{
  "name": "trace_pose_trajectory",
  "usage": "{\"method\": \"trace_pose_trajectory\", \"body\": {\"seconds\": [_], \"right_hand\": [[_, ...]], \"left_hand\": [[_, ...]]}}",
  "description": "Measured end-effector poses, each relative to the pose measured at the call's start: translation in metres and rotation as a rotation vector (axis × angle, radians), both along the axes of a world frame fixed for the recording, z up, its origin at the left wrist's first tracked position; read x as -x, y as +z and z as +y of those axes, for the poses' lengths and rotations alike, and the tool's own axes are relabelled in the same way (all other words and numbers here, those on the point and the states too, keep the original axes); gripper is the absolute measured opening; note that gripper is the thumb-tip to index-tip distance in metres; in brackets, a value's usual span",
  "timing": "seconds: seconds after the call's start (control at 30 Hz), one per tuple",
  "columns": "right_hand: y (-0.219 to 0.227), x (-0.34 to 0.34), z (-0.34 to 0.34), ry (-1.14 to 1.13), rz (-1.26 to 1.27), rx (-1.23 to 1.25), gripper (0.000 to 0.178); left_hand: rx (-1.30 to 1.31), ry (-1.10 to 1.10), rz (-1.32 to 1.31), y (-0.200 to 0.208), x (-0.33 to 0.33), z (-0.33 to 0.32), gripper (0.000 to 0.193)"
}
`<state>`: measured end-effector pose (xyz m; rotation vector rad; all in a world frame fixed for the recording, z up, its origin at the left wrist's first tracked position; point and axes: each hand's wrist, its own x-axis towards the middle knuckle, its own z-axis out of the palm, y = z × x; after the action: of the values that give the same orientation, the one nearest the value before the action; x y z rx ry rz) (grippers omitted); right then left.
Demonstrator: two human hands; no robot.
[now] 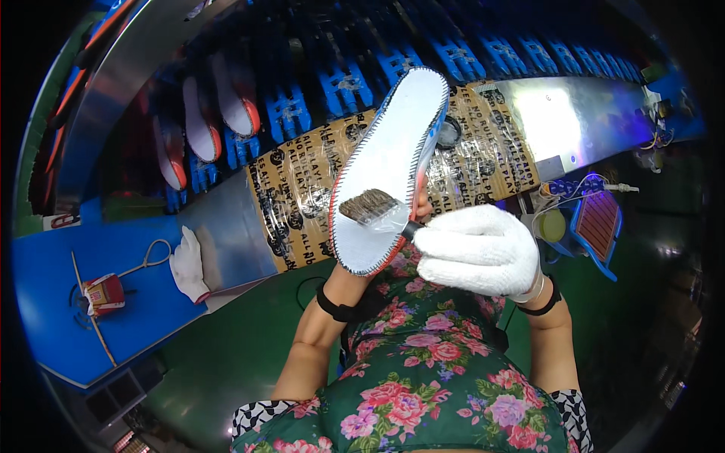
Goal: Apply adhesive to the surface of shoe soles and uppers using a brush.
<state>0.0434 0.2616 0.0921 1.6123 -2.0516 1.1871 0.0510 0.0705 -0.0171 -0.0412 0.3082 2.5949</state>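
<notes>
A shoe upper (389, 143) is held bottom side up in front of me, its white base edged with dark stitching and its sides red and blue. My left hand (424, 202), bare, grips it from beneath; only a few fingertips show past its right edge, and the rest is hidden. My right hand (483, 251), in a white knit glove, is closed around the dark handle of a flat brush (371, 208). The brush's brown bristles lie against the lower part of the white base.
Cardboard covered in printed tape (302, 177) lies over the metal ledge behind the upper, with a small round container (449, 133) on it. Blue racks (343, 87) run beyond; several uppers (201, 124) stand at left. A white glove (189, 266) rests by the blue table (151, 325).
</notes>
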Motion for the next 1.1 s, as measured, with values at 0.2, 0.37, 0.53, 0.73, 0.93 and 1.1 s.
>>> {"method": "trace_pose_trajectory", "body": {"seconds": [0.2, 0.37, 0.53, 0.73, 0.93, 1.1], "right_hand": [[-0.002, -0.006, 0.000, 0.074, -0.007, -0.045, 0.032], [-0.004, -0.007, 0.000, 0.115, 0.005, -0.068, 0.032], [0.002, -0.002, 0.000, 0.157, -0.175, 0.049, 0.024], [0.001, 0.014, 0.003, -0.083, -0.868, 0.072, 0.015], [0.011, 0.030, 0.008, -0.373, -0.204, 0.146, 0.025], [0.025, -0.003, 0.005, -0.050, -0.028, -0.024, 0.024]], "left_hand": [[0.191, 0.032, 0.002, 0.009, -0.010, -0.001, 0.043], [0.148, -0.040, 0.069, 0.008, -0.006, -0.006, 0.041], [0.202, 0.019, 0.032, -0.015, -0.005, -0.009, 0.041], [0.094, 0.151, 0.194, -0.035, -0.024, -0.027, 0.057], [0.103, 0.211, 0.014, -0.039, -0.019, -0.022, 0.043], [1.006, 0.115, 0.206, -0.030, 0.003, -0.025, 0.040]]}}
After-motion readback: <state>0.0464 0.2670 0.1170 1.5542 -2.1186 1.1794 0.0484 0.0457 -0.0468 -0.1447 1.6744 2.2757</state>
